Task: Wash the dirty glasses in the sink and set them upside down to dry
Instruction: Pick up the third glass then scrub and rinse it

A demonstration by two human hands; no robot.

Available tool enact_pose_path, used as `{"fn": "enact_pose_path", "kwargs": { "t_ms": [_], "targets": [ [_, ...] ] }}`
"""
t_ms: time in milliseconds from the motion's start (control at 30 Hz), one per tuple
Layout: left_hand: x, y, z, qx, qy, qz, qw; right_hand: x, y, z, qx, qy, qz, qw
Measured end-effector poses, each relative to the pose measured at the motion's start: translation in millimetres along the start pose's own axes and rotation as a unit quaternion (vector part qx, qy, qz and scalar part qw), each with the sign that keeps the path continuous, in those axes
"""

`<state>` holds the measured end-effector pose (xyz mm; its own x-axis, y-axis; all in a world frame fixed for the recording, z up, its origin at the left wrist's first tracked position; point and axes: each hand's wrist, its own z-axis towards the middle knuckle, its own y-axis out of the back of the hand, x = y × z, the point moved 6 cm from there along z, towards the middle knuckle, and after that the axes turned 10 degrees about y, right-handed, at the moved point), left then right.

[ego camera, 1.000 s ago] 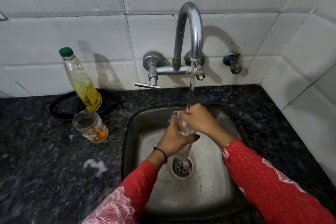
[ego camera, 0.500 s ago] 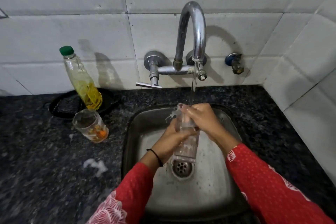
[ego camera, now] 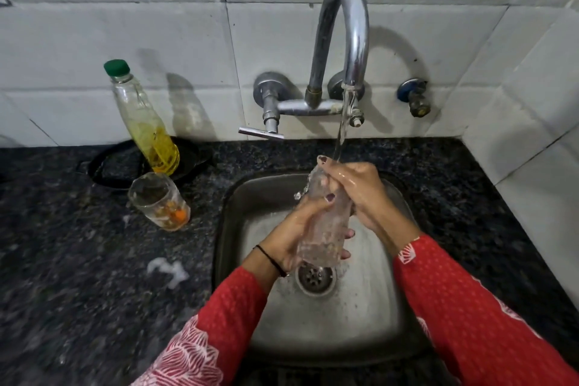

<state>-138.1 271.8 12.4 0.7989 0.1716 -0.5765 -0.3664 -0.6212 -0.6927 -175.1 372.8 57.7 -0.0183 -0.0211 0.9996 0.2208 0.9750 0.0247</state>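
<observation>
A tall clear glass [ego camera: 326, 229] is held over the steel sink [ego camera: 238, 197], mouth tilted up toward the running tap [ego camera: 351, 41]. My left hand [ego camera: 294, 229] grips its lower half from the left. My right hand [ego camera: 357, 188] holds the upper part, with fingers at the rim. Water streams from the spout onto my right hand and the rim. A second glass [ego camera: 159, 200] with orange residue at its bottom stands on the counter left of the sink.
A bottle with yellow liquid and a green cap [ego camera: 144, 122] stands in a black dish [ego camera: 109, 166] by the wall. A blob of foam [ego camera: 169, 269] lies on the dark granite counter. The drain [ego camera: 315, 277] sits below the glass. A tiled wall corner rises at right.
The glass has come further out of my hands, so more of its length shows, with its base lower toward the drain. The camera has moved closer to the sink.
</observation>
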Motion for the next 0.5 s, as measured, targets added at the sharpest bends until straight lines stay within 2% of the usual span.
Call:
{"fn": "enact_pose_path", "kwargs": {
  "t_ms": [100,200,267,367,500],
  "targets": [
    [-10,12,1,-0.119,-0.104,0.152,0.976,-3,-11,0,0.101,-0.026,-0.114,0.988],
    [-13,17,-2,-0.182,-0.164,0.241,0.939,-5,-13,0,0.177,-0.028,-0.192,0.965],
    [-13,17,-3,-0.199,-0.184,0.26,0.927,-3,-9,0,0.162,-0.012,-0.216,0.963],
    [-15,13,1,-0.182,-0.206,0.265,0.924,7,-5,-5,0.111,0.057,-0.27,0.955],
    [-8,34,6,-0.229,-0.169,0.24,0.928,18,-2,-8,0.045,0.148,-0.283,0.947]
  ]
}}
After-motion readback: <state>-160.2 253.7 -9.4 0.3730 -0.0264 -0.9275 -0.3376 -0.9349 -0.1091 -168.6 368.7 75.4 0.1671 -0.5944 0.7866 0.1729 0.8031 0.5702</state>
